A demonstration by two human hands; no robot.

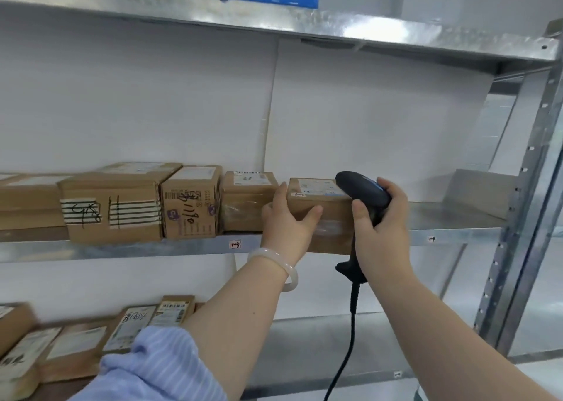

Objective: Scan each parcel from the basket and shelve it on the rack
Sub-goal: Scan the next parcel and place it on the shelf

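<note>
A brown cardboard parcel (327, 214) with a white label on top sits at the front edge of the middle metal shelf (451, 217), at the right end of a row of parcels. My left hand (288, 222) grips its left front corner, fingers over the top edge and thumb on the front face. My right hand (380, 220) holds a black corded barcode scanner (359, 188), whose head hangs just over the parcel's label. The basket is out of view.
Several boxes (112, 205) line the middle shelf to the left. Flat parcels (61, 342) lie on the lower shelf. Bare shelf stretches right of the held parcel up to the perforated steel upright (515, 211). The scanner cable (347, 352) hangs down between my arms.
</note>
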